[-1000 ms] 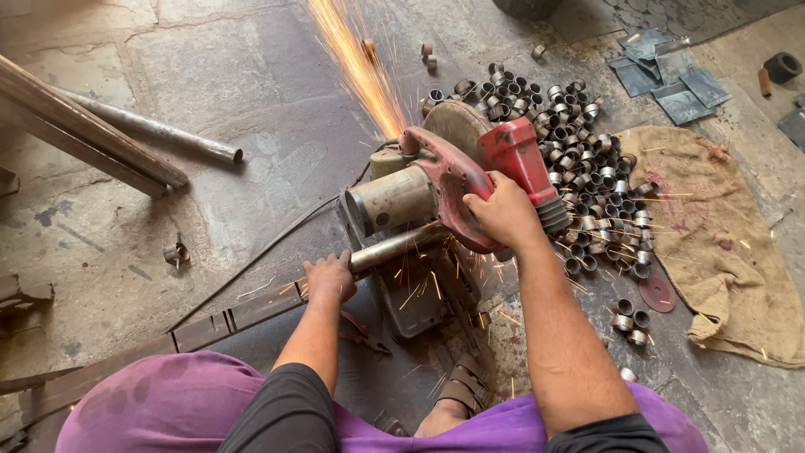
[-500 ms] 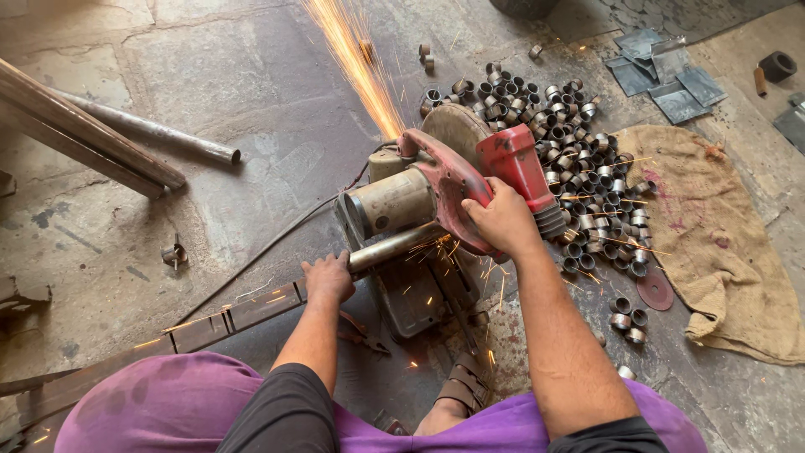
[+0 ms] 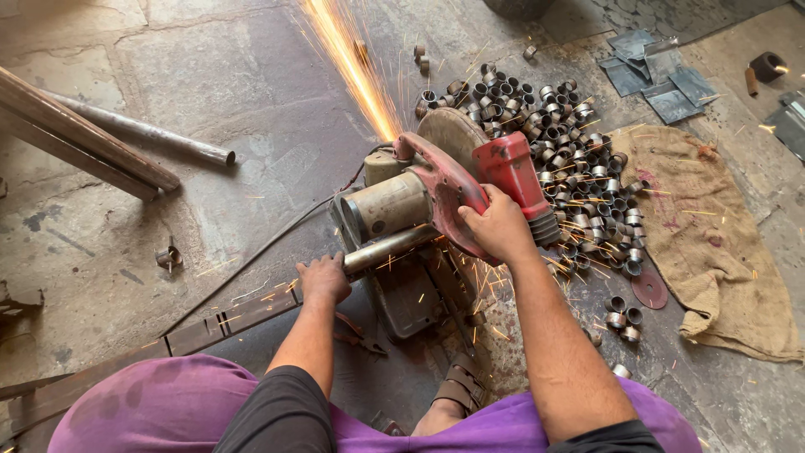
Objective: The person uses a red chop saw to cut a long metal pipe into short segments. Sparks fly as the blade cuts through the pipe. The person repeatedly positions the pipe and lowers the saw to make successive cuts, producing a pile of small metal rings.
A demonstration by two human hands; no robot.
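A red chop saw [image 3: 453, 180] sits on the concrete floor and throws a long stream of sparks [image 3: 352, 59] away from me. My right hand [image 3: 496, 225] grips the saw's red handle and presses it down. My left hand [image 3: 323, 278] is wrapped around a grey metal pipe [image 3: 387, 248] that lies under the saw's disc, just left of the cut. Small sparks scatter around the saw's base.
A heap of several cut pipe rings [image 3: 563, 151] lies right of the saw, beside a burlap sack [image 3: 708, 243]. Long pipes [image 3: 109, 138] lie at left. Flat metal pieces [image 3: 658, 75] rest at far right. A flat bar [image 3: 210, 327] runs under my left arm.
The saw head has stayed pressed on the pipe and sparks keep flying. Both hands hold the same grips; the view has shifted only slightly.
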